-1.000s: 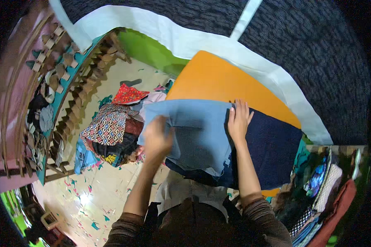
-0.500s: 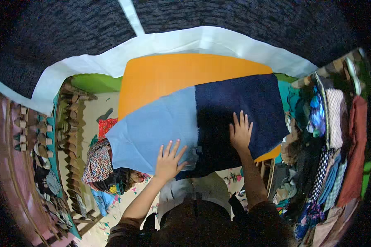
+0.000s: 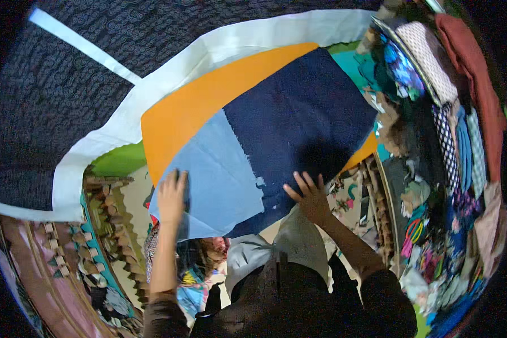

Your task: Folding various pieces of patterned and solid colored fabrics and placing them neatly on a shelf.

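Observation:
A light blue piece of cloth (image 3: 217, 174) and a dark navy piece of cloth (image 3: 298, 101) lie flat, meeting along a frayed edge. Beneath them is an orange tabletop (image 3: 177, 121), bare along its far and left side. My left hand (image 3: 172, 198) rests near the left edge of the light blue cloth, its fingers stretched out. At the near edge of the navy cloth is my right hand (image 3: 311, 198), with fingers spread and nothing in them. A dark shadow falls on the navy cloth beyond that hand.
Folded and hanging clothes crowd the right side, among them a rust-red garment (image 3: 479, 90) and a polka-dot cloth (image 3: 446, 146). Wooden racks (image 3: 121, 219) stand at the left. A white cloth band (image 3: 118, 121) borders a dark patterned surface beyond the table.
The view has turned, so the table and cloths appear tilted. My left hand has shifted to the light blue cloth's left edge. My right hand has come back to the navy cloth's near edge.

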Motion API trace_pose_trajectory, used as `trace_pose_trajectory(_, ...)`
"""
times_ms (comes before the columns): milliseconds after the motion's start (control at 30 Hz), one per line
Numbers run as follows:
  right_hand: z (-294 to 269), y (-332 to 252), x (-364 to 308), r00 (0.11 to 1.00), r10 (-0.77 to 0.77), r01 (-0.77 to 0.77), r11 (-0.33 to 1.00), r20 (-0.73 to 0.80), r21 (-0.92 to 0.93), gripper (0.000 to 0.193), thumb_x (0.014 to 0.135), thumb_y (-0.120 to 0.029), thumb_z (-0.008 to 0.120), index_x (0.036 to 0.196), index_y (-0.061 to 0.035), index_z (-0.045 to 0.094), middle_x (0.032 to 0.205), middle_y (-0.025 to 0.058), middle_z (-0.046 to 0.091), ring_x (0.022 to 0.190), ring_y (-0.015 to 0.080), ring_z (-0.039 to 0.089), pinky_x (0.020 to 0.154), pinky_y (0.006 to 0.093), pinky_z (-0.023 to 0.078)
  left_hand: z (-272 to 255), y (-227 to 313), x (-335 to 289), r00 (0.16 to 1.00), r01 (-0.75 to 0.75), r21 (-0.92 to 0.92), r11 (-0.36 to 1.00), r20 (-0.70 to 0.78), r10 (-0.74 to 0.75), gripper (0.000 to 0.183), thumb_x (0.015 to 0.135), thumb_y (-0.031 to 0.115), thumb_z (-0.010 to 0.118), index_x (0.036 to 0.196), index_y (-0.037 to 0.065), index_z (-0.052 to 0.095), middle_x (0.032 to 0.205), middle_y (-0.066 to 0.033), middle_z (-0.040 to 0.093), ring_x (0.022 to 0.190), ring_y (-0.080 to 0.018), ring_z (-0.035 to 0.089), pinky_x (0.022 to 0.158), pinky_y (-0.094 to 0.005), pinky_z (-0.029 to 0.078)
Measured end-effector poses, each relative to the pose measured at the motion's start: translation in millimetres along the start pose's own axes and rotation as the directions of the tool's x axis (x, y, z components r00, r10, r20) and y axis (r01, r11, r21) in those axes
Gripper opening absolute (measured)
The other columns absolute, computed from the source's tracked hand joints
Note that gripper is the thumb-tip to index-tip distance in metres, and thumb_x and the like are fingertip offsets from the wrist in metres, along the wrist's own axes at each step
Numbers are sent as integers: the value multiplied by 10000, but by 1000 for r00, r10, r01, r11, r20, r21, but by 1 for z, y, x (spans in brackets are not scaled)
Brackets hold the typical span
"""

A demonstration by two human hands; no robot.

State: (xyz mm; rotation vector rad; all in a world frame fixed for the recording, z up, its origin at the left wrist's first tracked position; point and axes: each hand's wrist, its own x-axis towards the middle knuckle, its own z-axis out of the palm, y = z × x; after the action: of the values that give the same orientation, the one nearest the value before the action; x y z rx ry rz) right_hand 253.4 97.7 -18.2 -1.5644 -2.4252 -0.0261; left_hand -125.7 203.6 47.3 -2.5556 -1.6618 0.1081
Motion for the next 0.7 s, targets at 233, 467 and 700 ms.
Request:
trace_pose_trajectory(233,71,-98,-55,999,-10,0,975,-45,-220,690,805,-121,565,1333,-442,259,1452,118,122,1348,284,124,975,613,229,17,-114,19,903,-425,189,886,18,429,583,777,76,469,1334,210,358,1364,-104,352,1205,-272,387,1010,-395,307)
trace_pose_trajectory(467,84,-144,-46,997,71,-61,952,22,-301,705,751,-261,548,1329,-479,209,1351,32,321,1217,221,359,907,507,371,14,-127,63,732,-674,146,724,-1,681,712,664,91,625,1317,229,376,1404,-134,268,1236,-292,343,1036,-424,270)
trace_pose_trajectory(700,95,-186,-45,985,131,-164,898,-109,-409,609,819,-242,546,1305,-486,270,1320,64,341,1239,215,339,959,505,319,27,-111,92,606,-791,122,600,16,795,528,814,99,438,1304,288,393,1393,-117,299,1224,-260,371,1029,-411,286)
